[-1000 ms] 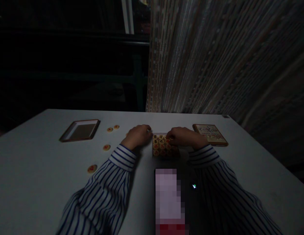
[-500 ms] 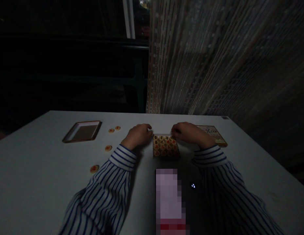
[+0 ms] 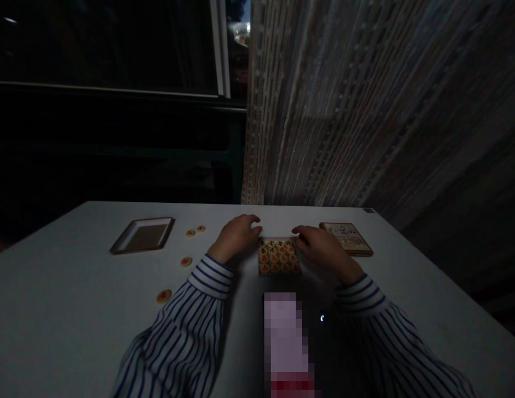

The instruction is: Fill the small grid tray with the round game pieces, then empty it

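Note:
Round wooden xiangqi pieces (image 3: pixel 279 257) with red and dark characters stand packed in rows in a shallow box at the middle of the white table (image 3: pixel 66 309). My left hand (image 3: pixel 236 237) rests just left of that box, fingers curved, fingertips near its far left corner. My right hand (image 3: pixel 321 249) lies beside the box's right side, fingers reaching its far right corner. Neither hand holds anything. Several loose pieces lie to the left, including one (image 3: pixel 164 296) near my left forearm and one (image 3: pixel 186 261) beyond it.
A brown-rimmed square tray (image 3: pixel 141 235) sits far left, and a printed box lid (image 3: pixel 346 239) lies far right. A pixelated oblong object (image 3: pixel 285 342) lies between my forearms. A hanging bead curtain (image 3: pixel 344 110) rises behind the table's far edge.
My right hand has moved off the pieces to the right side of the box. My left hand has barely moved. The view has tilted slightly upward, so the table sits lower in the frame.

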A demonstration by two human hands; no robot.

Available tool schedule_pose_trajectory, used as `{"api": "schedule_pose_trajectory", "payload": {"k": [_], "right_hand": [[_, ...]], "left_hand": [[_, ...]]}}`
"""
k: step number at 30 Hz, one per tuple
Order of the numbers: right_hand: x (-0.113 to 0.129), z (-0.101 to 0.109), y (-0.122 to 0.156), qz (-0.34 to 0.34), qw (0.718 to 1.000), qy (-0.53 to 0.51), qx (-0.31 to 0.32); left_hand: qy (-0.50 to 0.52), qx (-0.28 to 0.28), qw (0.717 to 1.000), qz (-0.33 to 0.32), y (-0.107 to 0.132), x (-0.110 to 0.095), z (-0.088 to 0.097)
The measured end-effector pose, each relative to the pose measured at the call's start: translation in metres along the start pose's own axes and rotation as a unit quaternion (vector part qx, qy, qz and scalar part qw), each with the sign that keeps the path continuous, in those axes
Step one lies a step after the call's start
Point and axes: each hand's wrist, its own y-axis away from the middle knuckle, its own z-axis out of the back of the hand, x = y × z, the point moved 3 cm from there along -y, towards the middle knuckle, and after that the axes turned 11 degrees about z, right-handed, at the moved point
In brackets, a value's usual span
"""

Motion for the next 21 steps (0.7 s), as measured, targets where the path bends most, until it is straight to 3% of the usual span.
{"api": "schedule_pose_trajectory", "payload": {"k": [8, 15, 21], "right_hand": [[-0.009, -0.038, 0.026, -0.061, 0.994, -0.062, -0.065], [-0.008, -0.038, 0.03, -0.046, 0.993, -0.066, -0.083], [-0.012, -0.037, 0.033, -0.046, 0.994, -0.045, -0.09]], "left_hand": [[-0.006, 0.003, 1.0, -0.014, 0.007, -0.009, 0.001], [-0.027, 0.009, 1.0, 0.011, 0.02, -0.019, -0.002], [-0.025, 0.007, 1.0, 0.016, 0.048, -0.014, -0.014]]}}
